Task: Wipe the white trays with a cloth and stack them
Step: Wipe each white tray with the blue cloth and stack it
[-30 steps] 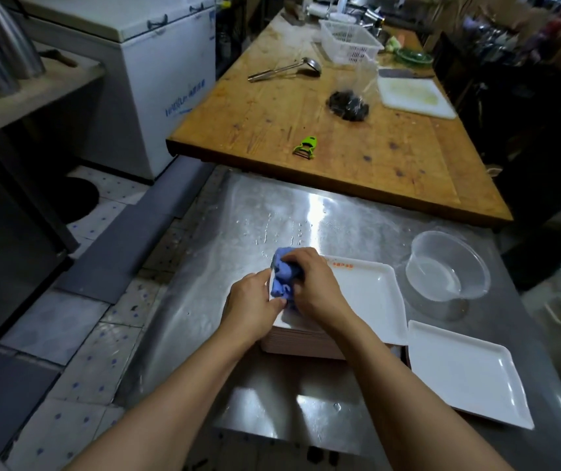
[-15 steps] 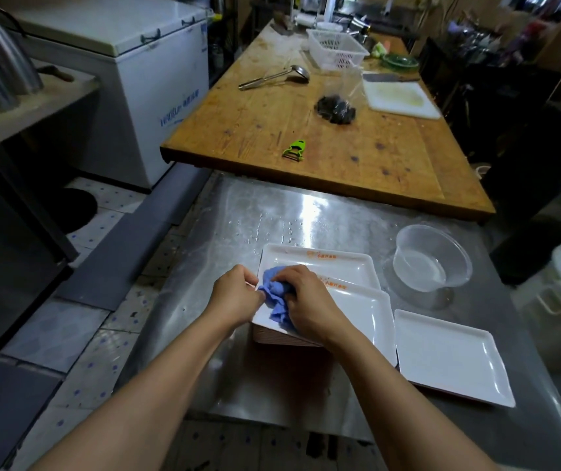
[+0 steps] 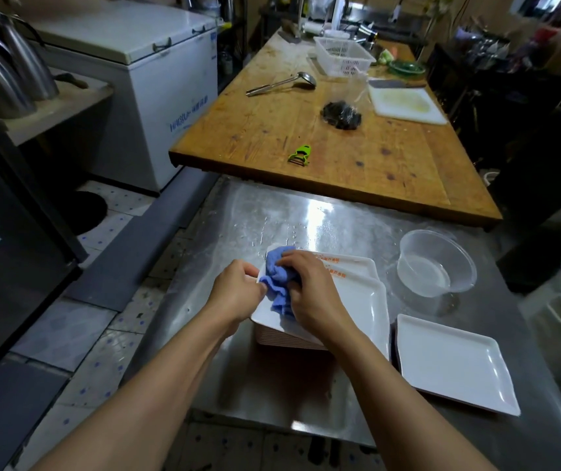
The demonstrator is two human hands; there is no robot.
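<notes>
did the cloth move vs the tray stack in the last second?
Yes. The blue cloth, gripped by the right hand, went from the stack's far-left corner toward the person, then back to the far-left corner of the top tray.

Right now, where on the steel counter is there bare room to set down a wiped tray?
Bare steel lies between the tray stack and the wooden table's edge, and along the near edge in front of the stack. The right side is crowded: clear bowl and single tray.

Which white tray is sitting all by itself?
The white tray on the right, lying flat on the steel table with nothing on it. The other trays overlap in a pile, where both hands work the blue cloth.
</notes>
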